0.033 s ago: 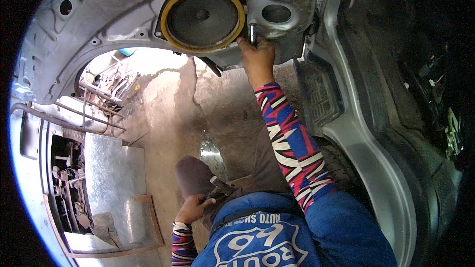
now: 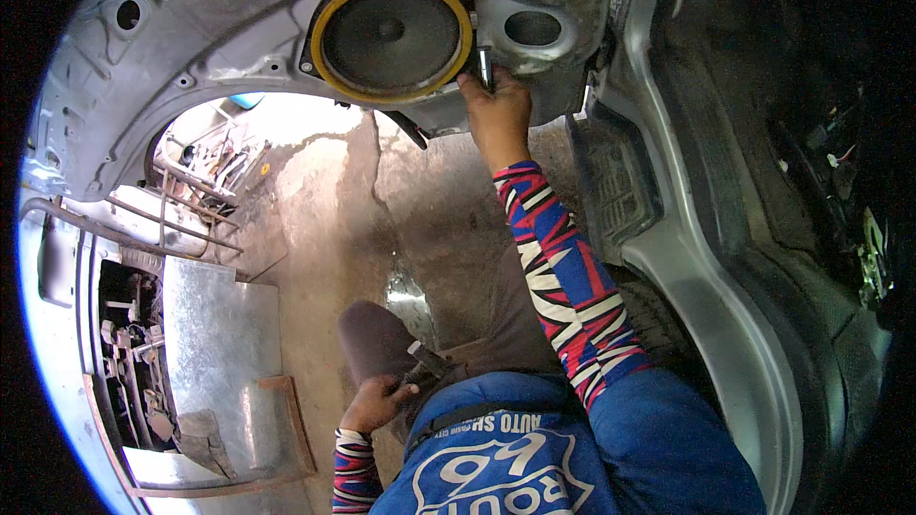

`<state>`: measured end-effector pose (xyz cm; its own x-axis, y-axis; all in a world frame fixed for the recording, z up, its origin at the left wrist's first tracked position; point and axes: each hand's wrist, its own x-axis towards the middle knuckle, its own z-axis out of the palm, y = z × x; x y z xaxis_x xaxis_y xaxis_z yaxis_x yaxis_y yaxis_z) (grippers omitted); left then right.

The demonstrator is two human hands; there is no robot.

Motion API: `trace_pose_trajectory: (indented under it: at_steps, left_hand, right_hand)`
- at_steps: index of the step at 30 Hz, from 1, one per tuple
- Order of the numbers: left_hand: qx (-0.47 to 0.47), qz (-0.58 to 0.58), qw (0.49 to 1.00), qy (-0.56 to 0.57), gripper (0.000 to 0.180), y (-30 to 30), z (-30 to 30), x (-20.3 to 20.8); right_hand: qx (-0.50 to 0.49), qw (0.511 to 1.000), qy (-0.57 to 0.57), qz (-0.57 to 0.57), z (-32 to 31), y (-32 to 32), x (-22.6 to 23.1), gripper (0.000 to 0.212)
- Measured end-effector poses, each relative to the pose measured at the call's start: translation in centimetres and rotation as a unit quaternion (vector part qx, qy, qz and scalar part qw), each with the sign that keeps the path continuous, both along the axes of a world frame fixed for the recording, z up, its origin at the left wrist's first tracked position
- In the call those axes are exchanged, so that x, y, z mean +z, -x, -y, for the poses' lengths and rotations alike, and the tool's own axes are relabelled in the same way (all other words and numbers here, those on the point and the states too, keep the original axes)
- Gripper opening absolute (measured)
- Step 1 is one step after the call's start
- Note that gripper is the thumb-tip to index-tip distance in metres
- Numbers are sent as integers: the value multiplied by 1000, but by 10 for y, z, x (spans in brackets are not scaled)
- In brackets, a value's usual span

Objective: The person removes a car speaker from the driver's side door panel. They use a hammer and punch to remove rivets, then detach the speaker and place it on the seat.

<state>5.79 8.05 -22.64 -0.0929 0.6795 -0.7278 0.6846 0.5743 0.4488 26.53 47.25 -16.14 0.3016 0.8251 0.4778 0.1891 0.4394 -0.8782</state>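
Observation:
My right hand (image 2: pixel 500 113) is raised to the lower part of a bare metal car door panel (image 2: pixel 286 14). Its fingers close round a short, silver, rod-like metal piece (image 2: pixel 485 65), which points up between the speaker and a round hole; its lower end is hidden in the grip. Just left of these fingers sits a round black speaker (image 2: pixel 391 36) with a yellow rim. Down by my lap, my left hand (image 2: pixel 372 404) is closed round the dark handle of a hammer (image 2: pixel 427 360), its blocky head lying above my thigh.
The car's door sill (image 2: pixel 711 300) curves down the right side, beside a dark interior floor. At left stand a sheet-metal panel (image 2: pixel 224 315) and an opening full of metal parts (image 2: pixel 134 353). A metal rack (image 2: pixel 196 195) is farther back on the stained concrete floor (image 2: pixel 324 200).
The silver piece in my right hand has tilted slightly to the left. The hammer in my left hand has shifted a little; the rest stays put.

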Motion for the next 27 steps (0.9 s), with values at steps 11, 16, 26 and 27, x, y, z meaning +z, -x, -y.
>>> trace_pose_trajectory:
  at_steps: [11, 16, 26, 27]
  left_hand:
    - [67, 10, 998, -1, 56, -17, 28, -14]
    - [17, -28, 997, -71, 58, -10, 25, -23]
    - [66, -16, 997, 42, 63, 3, 13, -31]
    - [66, -17, 996, 55, 64, 4, 14, -32]
  right_hand:
    - [105, 986, 8, -127, 7, -12, 7, 19]
    - [227, 921, 157, -276, 9, -17, 10, 18]
    - [157, 972, -100, -146, 29, -66, 62, 21]
    - [82, 984, -159, 6, 29, -68, 70, 22]
